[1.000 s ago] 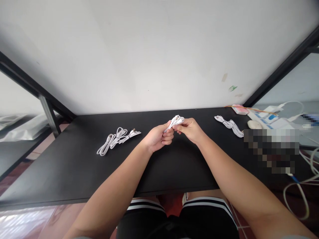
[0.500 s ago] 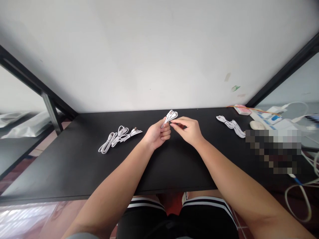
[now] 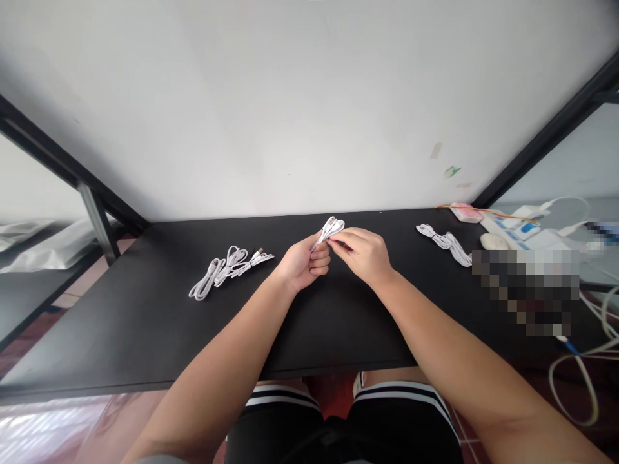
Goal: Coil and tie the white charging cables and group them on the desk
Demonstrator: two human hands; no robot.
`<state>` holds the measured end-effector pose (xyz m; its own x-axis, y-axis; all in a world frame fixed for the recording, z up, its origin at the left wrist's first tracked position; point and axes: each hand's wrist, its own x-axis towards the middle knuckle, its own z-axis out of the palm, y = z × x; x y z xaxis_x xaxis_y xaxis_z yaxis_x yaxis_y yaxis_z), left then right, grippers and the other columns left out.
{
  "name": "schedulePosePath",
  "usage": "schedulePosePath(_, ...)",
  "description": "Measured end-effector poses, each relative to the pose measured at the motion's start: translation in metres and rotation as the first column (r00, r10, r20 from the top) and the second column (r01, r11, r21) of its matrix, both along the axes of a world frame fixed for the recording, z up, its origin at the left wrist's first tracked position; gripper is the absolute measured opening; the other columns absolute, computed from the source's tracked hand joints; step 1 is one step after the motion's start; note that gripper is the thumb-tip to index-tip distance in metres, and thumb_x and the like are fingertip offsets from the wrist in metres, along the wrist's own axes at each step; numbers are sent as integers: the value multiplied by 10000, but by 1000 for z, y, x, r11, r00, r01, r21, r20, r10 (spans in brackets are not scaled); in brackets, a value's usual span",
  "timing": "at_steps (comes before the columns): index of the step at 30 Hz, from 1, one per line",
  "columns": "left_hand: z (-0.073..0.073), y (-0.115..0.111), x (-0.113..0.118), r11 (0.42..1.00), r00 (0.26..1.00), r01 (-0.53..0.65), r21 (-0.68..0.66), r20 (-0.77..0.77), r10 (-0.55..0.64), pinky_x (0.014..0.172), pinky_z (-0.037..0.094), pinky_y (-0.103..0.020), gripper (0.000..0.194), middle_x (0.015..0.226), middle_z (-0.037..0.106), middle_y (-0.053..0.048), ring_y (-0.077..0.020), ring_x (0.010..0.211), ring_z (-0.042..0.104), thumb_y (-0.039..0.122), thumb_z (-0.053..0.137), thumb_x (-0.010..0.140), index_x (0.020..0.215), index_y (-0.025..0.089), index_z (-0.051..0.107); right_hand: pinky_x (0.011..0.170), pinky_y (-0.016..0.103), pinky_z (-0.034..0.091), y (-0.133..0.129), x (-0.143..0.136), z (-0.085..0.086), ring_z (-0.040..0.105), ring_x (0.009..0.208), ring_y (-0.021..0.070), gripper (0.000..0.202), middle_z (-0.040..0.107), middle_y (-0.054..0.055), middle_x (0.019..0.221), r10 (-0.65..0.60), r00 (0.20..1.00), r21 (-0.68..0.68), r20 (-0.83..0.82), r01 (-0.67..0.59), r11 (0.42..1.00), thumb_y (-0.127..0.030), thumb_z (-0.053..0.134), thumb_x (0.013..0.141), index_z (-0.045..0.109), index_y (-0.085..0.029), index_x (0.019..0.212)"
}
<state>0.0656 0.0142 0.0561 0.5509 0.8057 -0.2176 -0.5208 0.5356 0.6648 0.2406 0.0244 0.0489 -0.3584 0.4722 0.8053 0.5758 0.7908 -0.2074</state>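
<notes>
My left hand (image 3: 307,263) is closed round a coiled white cable (image 3: 331,227), whose loops and connector ends stick up above the fingers. On its right side, my right hand (image 3: 360,251) pinches at the coil with thumb and fingertips; what exactly lies between them is too small to tell. Several bundled white cables (image 3: 229,265) lie on the black table (image 3: 145,316), left of my left hand. More white cable in bundles (image 3: 443,242) rests on the table to the right of my right hand.
At the right stand a power strip (image 3: 505,227) with plugs and wires, a pink-and-white object (image 3: 466,212), a white mouse-shaped object (image 3: 493,241) and a pixelated area. A wall (image 3: 290,116) rises behind the table. Dark metal posts flank both sides.
My right hand has moved slightly left, closer against the coil in my left hand. The view has shifted a little; the cables on the table lie as before.
</notes>
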Motion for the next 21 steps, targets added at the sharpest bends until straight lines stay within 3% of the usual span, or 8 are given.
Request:
schedulePosePath(7,2,0,1,998,1000,-11,-58,26,13,342,164,-176,374,511,206,86,-44,389,185,289,548,908,605,192,352,798,323,584,-2,-4,0,728,869,186,217,778,41,995,8,1000,70,26,-10,997,-154,589,943,741,-242,1070)
schedulePosePath(14,8,-2,-2,995,999,40,-96,-7,-41,325,148,-168,399,521,201,89,-36,381,178,331,549,926,613,193,345,853,318,598,-2,-3,0,732,922,187,197,775,48,977,51,999,144,-10,-49,988,-130,610,927,752,-225,1027)
schedulePosePath(21,9,-1,-2,987,997,32,-159,-60,-42,306,138,-161,388,518,186,90,-36,361,172,306,500,940,608,201,330,880,347,583,1,-1,1,714,944,198,188,764,44,987,96,994,15,51,-97,995,-172,587,947,753,-239,1006)
